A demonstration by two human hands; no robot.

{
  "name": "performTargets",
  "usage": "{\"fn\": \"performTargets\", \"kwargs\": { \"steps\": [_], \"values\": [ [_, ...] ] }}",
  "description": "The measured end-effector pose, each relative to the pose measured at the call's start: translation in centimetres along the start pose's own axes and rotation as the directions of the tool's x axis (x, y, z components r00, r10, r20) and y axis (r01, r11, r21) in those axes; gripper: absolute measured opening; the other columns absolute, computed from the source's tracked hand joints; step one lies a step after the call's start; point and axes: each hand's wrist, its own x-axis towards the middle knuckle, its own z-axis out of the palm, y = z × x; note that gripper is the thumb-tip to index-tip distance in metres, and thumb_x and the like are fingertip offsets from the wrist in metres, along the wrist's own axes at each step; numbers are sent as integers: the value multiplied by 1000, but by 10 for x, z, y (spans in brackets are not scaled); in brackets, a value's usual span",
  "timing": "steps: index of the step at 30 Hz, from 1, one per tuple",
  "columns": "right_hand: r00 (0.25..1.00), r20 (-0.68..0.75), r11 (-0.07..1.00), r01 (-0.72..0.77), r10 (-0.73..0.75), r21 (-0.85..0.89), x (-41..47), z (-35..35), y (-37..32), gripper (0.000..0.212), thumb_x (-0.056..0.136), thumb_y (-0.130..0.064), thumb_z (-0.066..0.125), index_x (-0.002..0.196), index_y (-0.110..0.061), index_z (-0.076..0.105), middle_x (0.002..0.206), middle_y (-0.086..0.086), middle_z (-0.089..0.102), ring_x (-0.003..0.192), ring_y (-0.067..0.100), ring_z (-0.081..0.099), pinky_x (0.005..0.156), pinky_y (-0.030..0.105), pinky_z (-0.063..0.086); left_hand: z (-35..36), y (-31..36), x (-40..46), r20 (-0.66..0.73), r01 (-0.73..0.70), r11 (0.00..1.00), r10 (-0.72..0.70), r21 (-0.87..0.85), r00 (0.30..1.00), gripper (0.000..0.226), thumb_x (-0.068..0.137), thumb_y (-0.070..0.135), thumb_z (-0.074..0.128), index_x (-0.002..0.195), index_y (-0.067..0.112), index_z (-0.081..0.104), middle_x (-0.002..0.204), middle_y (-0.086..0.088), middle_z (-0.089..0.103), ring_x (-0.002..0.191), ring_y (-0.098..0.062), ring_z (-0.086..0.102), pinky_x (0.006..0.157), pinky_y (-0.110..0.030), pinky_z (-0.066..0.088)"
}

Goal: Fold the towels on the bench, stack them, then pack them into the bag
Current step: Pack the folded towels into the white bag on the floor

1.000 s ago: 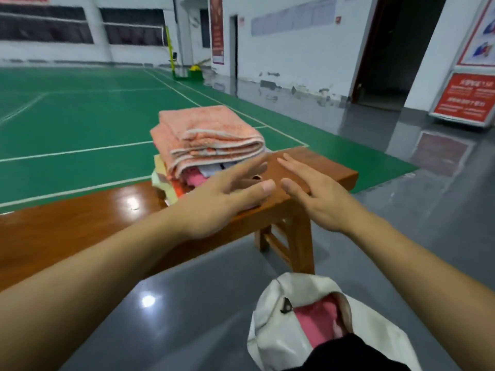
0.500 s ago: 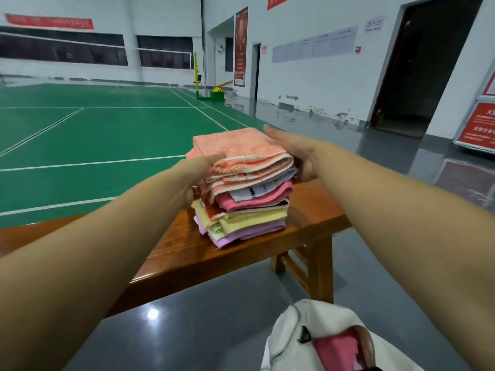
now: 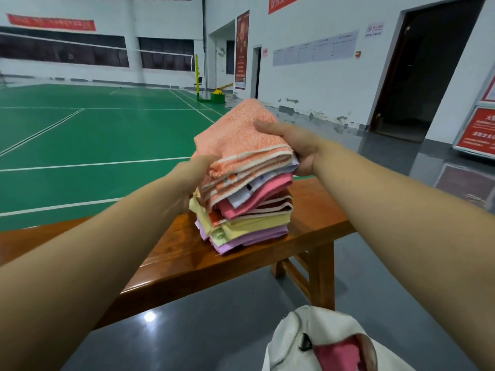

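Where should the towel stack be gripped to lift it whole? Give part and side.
Grip the towel stack by its two short sides, low down, one hand each side. The left hand and right hand clamp only the upper towels; the purple bottom towel lies loose on the bench.

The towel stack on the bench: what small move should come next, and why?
Probably lift the upper towels clear. The left hand and right hand already grip their sides, tilting them off the lower ones, and the bag lies open below.
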Motion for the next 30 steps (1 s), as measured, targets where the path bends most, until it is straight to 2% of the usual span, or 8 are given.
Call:
{"fn": "performTargets", "kwargs": {
  "steps": [3,8,12,18,21,23,25,30],
  "values": [
    [990,2,976,138,-141,170,-13,-1,3,50,96,-42,63,123,-1,57,104,19,71,97,35,69,99,48,54,2,15,-9,19,-54,998,54,-31,998,91,58,91,64,119,23,70,114,-1,74,107,-26,68,90,-42,50],
    [939,11,865,313,-344,392,-50,-29,19,58,104,-47,49,137,0,53,126,21,63,116,38,61,109,50,46,37,50,-48,323,-77,945,184,-319,928,72,91,71,50,129,12,67,120,-14,72,111,-33,70,102,-46,51],
    [912,-62,774,378,-405,507,-92,-59,39,63,107,-47,40,150,-1,42,154,24,41,143,42,38,120,56,28,91,41,-56,533,194,796,182,-573,827,88,91,83,28,141,17,59,136,-19,62,125,-40,60,114,-56,38],
    [895,-286,798,438,-343,413,-164,-108,96,56,104,-45,42,135,-1,60,141,25,56,131,42,54,108,54,45,199,-36,-60,784,548,591,268,-592,559,101,85,87,38,156,14,36,157,-23,38,144,-45,36,122,-61,17],
    [888,-405,854,375,-219,361,-195,-136,145,51,102,-39,49,135,-2,60,135,24,61,123,40,61,101,52,52,242,-74,-65,801,622,516,274,-589,532,102,85,86,41,155,12,37,154,-25,41,141,-48,39,121,-62,20],
    [869,-479,898,303,-123,320,-212,-153,184,47,96,-35,55,130,-3,59,130,20,66,119,35,64,98,49,55,263,-95,-69,813,610,566,213,-555,543,99,83,83,48,150,10,44,148,-24,49,135,-46,48,117,-62,29],
    [830,-557,929,230,-31,291,-225,-165,226,49,89,-32,62,129,-3,60,125,17,69,115,31,67,96,46,56,282,-114,-74,782,481,737,102,-474,614,83,84,71,54,143,12,52,136,-19,62,122,-38,62,107,-56,44],
    [788,-576,895,72,219,440,-247,-177,325,57,85,-28,66,133,0,58,124,17,69,112,29,69,92,41,58,320,-183,-80,639,201,975,-94,-97,763,86,78,30,84,142,23,28,125,3,57,106,-17,67,80,-33,60]
  ]
}}
